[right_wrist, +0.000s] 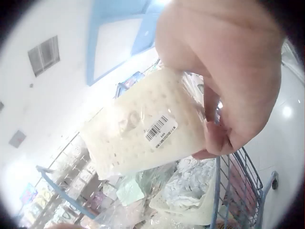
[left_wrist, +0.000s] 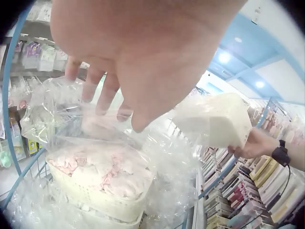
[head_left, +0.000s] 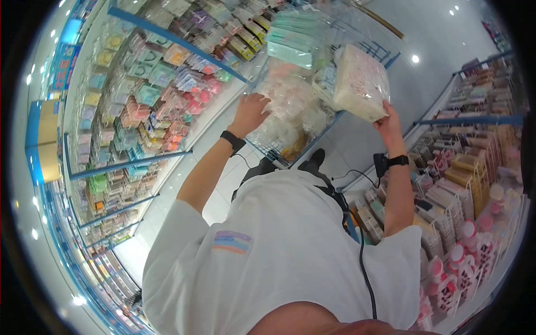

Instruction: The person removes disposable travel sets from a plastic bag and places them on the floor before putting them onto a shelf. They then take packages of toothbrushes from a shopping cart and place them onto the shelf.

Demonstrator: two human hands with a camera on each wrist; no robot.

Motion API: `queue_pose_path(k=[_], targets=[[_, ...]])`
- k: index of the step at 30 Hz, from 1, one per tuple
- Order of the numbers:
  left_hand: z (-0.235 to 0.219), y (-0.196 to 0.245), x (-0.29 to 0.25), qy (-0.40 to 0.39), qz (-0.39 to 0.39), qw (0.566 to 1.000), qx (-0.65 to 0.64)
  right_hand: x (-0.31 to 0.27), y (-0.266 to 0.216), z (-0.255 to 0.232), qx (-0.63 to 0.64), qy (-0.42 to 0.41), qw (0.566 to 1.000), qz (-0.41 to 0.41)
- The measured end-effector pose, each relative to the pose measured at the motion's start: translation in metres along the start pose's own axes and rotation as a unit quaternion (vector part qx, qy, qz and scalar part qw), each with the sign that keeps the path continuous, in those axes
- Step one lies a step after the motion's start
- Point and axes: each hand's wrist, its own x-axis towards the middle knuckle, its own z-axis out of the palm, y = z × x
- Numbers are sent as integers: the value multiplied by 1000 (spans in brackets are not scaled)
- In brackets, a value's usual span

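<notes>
Right hand [head_left: 389, 124]: grip clamped on a wrapped basket [head_left: 362, 84], upper right of the frame.
Left hand [head_left: 250, 113]: grip apart, near clear plastic bags [head_left: 287, 97], upper middle.
Blue cart [right_wrist: 216, 191]: beneath the bags.

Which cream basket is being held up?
The bagged basket in the right hand, its barcode label showing; the other cream baskets sit lower, in the cart.

the head view looks down over left hand [head_left: 251, 113] and right hand [head_left: 389, 126]; each wrist view faces closely past its fingers, both sharing the cream boxy plastic basket [head_left: 360, 85] at the right fingertips
</notes>
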Motion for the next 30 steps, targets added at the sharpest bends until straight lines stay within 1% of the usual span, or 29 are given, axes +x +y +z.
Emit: queue_pose_path(k=[1, 2, 3, 4, 5, 6, 7, 8, 9, 10, 12, 13, 14, 15, 16, 17, 18, 19, 20, 21, 22, 23, 24, 25, 26, 28, 29, 30], targets=[[-2, 1, -3, -5, 18, 1000, 12, 5, 3, 10, -6, -13, 1000, 1], [-5, 1, -8, -12, 36, 999, 23, 10, 9, 21, -39, -6, 999, -9], [-8, 0, -14, -7, 23, 999, 26, 14, 15, 31, -72, 2, 997, -20], [-16, 3, -17, 7, 35, 999, 2, 18, 24, 42, -79, -10, 997, -19], [-24, 5, -22, 21, 48, 998, -23, 23, 35, 51, -93, -22, 994, -45], [-32, 7, -29, 26, 35, 999, -22, 27, 45, 59, -107, -35, 991, -69], [-40, 7, -36, 51, 18, 997, -47, 33, 56, 64, -115, -48, 990, -68], [-45, 6, -45, 77, 1, 995, -70, 40, 67, 66, -119, -13, 990, -76], [-45, 2, -56, 83, -17, 994, -67, 44, 79, 67, -125, 19, 988, -83], [-46, -5, -71, 93, -39, 991, -89, 46, 86, 59, -148, 6, 987, -63], [-45, -18, -110, 120, -84, 984, -103, 62, 102, 19, -195, -40, 980, -16], [-42, -23, -130, 136, -110, 980, -93, 73, 121, -4, -181, -79, 979, -49], [-34, -26, -152, 142, -148, 975, -89, 81, 131, -18, -74, -31, 997, -7], [-31, -34, -177, 146, -183, 969, -84, 55, 123, 5, -114, 19, 993, 1], [-32, -37, -202, 164, -233, 956, -64, 67, 138, -6, -137, 48, 989, 12], [-31, -41, -219, 154, -261, 950, -70, 56, 145, 6, -210, 78, 975, 7], [-29, -52, -221, 145, -270, 948, -80, 63, 150, 3, -275, 32, 961, -12], [-23, -56, -233, 155, -290, 941, -78, 64, 166, -2, -321, 11, 947, -11], [-20, -63, -254, 150, -308, 936, -76, 57, 185, 2, -362, -5, 932, -11], [-16, -68, -273, 142, -323, 932, -77, 45, 195, 13, -435, -76, 897, -5], [-12, -74, -293, 147, -333, 928, -78, 33, 204, 23, -503, -143, 853, 3], [-8, -82, -311, 136, -352, 922, -85, 26, 215, 34, -508, -150, 848, 1], [-5, -89, -328, 124, -368, 917, -93, 21, 231, 48, -579, -219, 786, -10], [-5, -100, -343, 129, -370, 916, -91, 15, 246, 67, -639, -282, 715, -24], [-3, -108, -360, 119, -386, 910, -94, 6, 256, 89, -642, -286, 711, -26], [3, -131, -393, 108, -402, 904, -96, -12, 284, 131, -713, -330, 610, -107], [8, -145, -410, 96, -415, 899, -103, -13, 302, 141, -713, -331, 608, -108], [14, -160, -428, 84, -428, 893, -110, -15, 320, 158, -702, -347, 604, -147]])
